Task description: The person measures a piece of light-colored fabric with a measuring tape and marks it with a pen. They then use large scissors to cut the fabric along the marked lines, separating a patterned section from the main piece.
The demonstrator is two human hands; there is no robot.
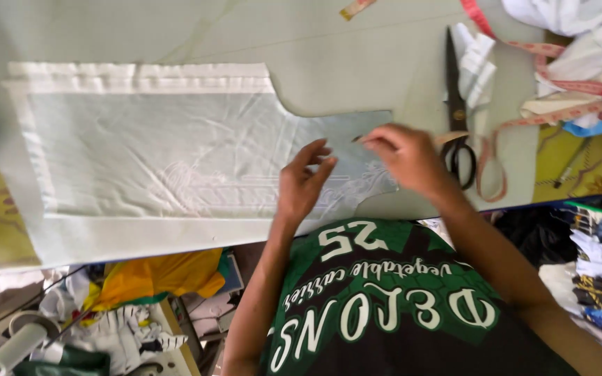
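On the pale cutting table (pixel 357 63) a white cut fabric panel (pixel 175 153) lies flat, the left hand (pixel 303 182) spread open on it, pinning it down, while the right hand (pixel 404 157) pinches a small marker at its edge, black scissors (pixel 456 104) just beside.

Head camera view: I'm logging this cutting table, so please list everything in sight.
Fabric panel: one, white, flat on table.
Table: one, pale green, top.
Scissors: one, black, right of panel.
Measuring tape: one, pink-red, looped at right.
Folded cloths: several, white, top right.
Yellow cloth: one, below table edge.
Left hand: resting on panel.
Right hand: fingers pinched on a small thin object, too blurred to identify, over the panel's narrow end.
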